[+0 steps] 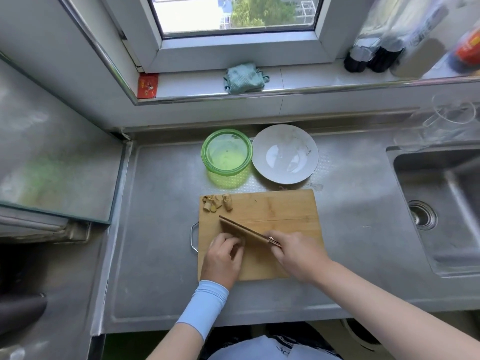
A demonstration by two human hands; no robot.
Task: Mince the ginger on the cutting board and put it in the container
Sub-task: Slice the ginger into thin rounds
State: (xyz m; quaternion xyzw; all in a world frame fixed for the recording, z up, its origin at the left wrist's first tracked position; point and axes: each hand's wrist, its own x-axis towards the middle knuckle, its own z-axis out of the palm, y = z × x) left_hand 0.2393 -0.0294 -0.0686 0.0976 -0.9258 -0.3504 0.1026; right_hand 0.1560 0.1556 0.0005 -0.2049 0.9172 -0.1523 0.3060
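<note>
A wooden cutting board (280, 206) lies on the steel counter. Ginger scraps (217, 202) sit in its far left corner. My right hand (296, 253) grips the handle of a cleaver (241, 229), whose blade runs diagonally toward the board's left side. My left hand (224, 255) has its fingers curled over a piece of ginger pressed against the near side of the blade; the piece is mostly hidden under the fingers. A green transparent container (227, 154), with nothing in it, stands just beyond the board.
A white plate (285, 154) sits to the right of the container. A steel sink (441, 203) is at the right. A raised glass-topped stove surface (52, 165) borders the left. A teal cloth (244, 77) and bottles rest on the window sill.
</note>
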